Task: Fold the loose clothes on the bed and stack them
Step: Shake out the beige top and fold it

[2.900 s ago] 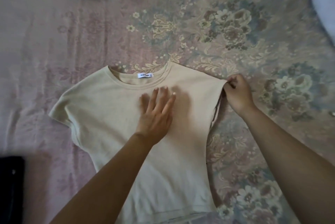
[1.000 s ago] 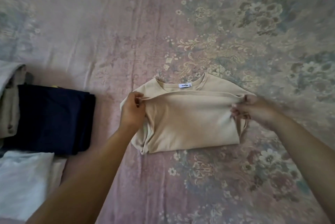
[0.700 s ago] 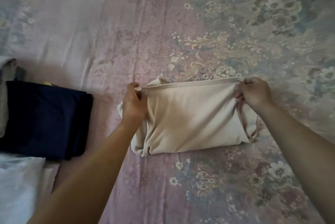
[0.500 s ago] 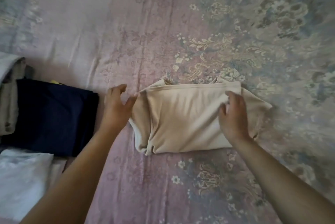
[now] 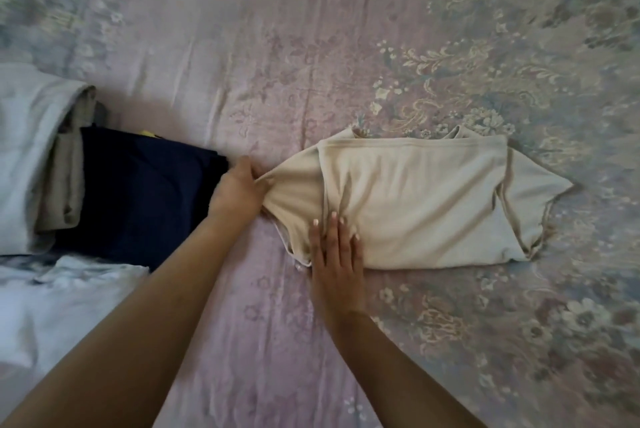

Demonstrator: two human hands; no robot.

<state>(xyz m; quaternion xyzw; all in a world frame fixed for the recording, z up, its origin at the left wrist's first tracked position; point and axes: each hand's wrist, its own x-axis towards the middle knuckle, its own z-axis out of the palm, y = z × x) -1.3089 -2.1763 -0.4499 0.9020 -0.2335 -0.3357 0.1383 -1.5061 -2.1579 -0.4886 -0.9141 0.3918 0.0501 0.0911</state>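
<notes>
Our left hand (image 5: 239, 193) pinches the left sleeve of the folded beige cotton t-shirt (image 5: 415, 199), whose long axis runs rightward; our right hand (image 5: 337, 251) presses flat, fingers straight, on its near-left corner.

Bed (image 5: 311, 29) covered edge to edge by creased pinkish spread (image 5: 214, 56), faded floral pattern toward the right, under dim, soft light.

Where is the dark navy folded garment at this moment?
In the head view, the navy garment lies on the bed's left side, between a grey folded piece and the left hand, which grips the beige shirt.
</notes>
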